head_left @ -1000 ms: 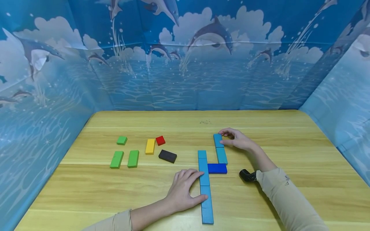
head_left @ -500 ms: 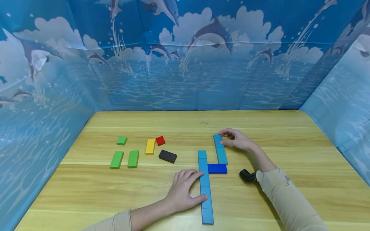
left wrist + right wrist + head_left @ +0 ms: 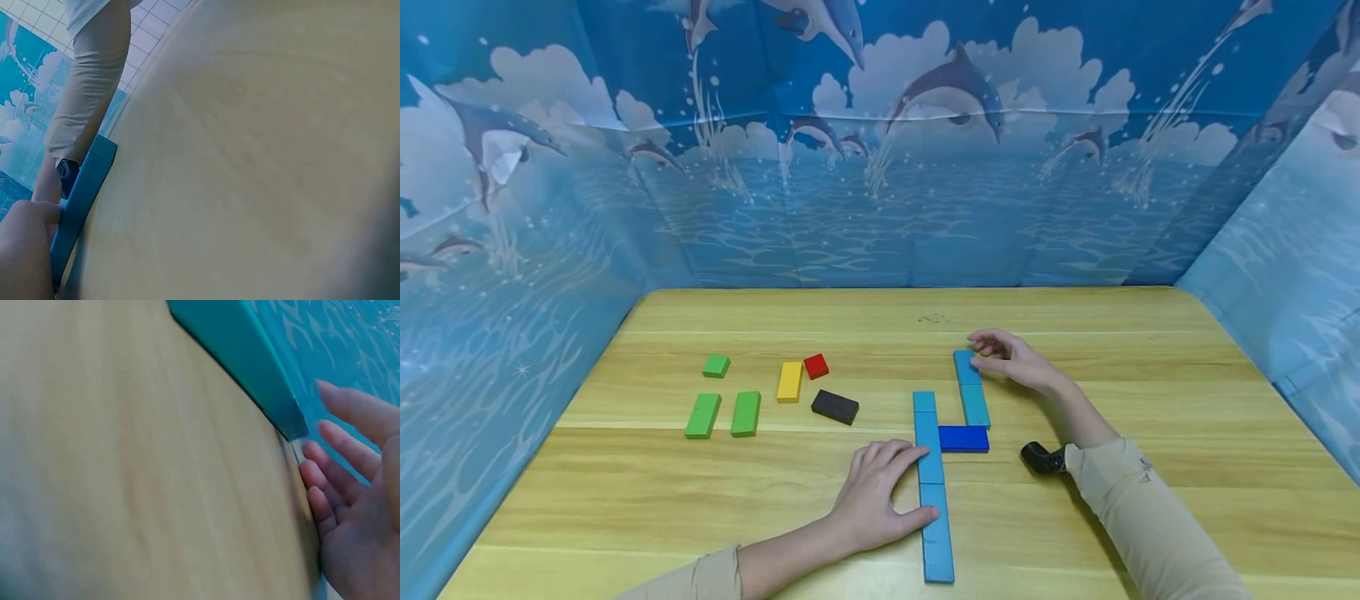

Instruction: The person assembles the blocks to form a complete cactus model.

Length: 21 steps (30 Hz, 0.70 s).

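Observation:
A column of light blue blocks (image 3: 937,546) lies flat at the middle front of the table. My left hand (image 3: 868,500) rests beside it, index fingertip and thumb touching its left part. In the left wrist view the thumb meets a blue block (image 3: 87,200). Against the column's right side lies a dark blue block (image 3: 964,439). Two more light blue blocks stand end to end behind that one, the far block (image 3: 967,367) and the near block (image 3: 975,405). By the far block my right hand (image 3: 1018,363) has loosely bent fingers; the right wrist view shows them apart from the teal block (image 3: 244,359).
To the left lie several green blocks (image 3: 746,414), a yellow block (image 3: 790,382), a red block (image 3: 816,367) and a black block (image 3: 835,407). A black device (image 3: 1042,457) is at the right wrist. Dolphin-print cloth (image 3: 940,208) walls the wooden table (image 3: 1075,312).
The right hand's fingers have lifted and spread slightly off the far light blue block. That block stays in place. The left hand has not moved.

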Tool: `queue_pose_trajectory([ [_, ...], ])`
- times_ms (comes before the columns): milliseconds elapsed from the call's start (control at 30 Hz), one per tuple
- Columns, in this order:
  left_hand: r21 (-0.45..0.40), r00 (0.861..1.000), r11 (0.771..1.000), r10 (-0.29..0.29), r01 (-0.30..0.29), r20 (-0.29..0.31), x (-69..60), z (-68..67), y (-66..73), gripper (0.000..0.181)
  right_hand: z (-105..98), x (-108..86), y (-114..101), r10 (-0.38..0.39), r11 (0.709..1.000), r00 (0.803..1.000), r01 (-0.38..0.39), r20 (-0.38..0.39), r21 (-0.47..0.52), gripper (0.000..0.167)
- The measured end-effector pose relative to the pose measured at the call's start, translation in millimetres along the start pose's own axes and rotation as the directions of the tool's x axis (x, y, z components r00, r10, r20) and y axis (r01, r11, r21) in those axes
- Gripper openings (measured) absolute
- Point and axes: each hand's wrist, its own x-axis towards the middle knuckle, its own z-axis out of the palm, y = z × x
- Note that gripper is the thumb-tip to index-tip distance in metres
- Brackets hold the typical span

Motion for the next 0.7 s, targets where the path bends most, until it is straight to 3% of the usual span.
queue_pose_trajectory([
  [100, 0.001, 1.0, 1.0, 0.0, 0.0, 0.003, 0.3, 0.2, 0.2, 0.065, 1.7, -3.6, -4.4, 0.008, 0.999, 0.999, -0.007, -0.039, 0.033, 0.048],
  [333, 0.002, 1.0, 1.0, -0.002, 0.002, 0.002, 0.4, 0.3, 0.5, 0.065, 9.5, -19.7, -17.7, 0.068, 0.997, 0.995, -0.07, -0.076, -0.013, 0.051],
  [500, 0.003, 1.0, 1.0, 0.002, -0.002, -0.003, 0.3, 0.5, 0.2, 0.065, 17.2, -32.8, -18.7, 0.035, 0.998, 0.998, -0.036, -0.044, -0.042, 0.049],
  [700, 0.005, 1.0, 1.0, 0.0, 0.0, -0.003, -0.1, 0.3, 0.2, 0.065, 24.0, -41.5, -13.0, -0.013, 1.0, 0.999, 0.013, -0.032, -0.006, 0.047],
])
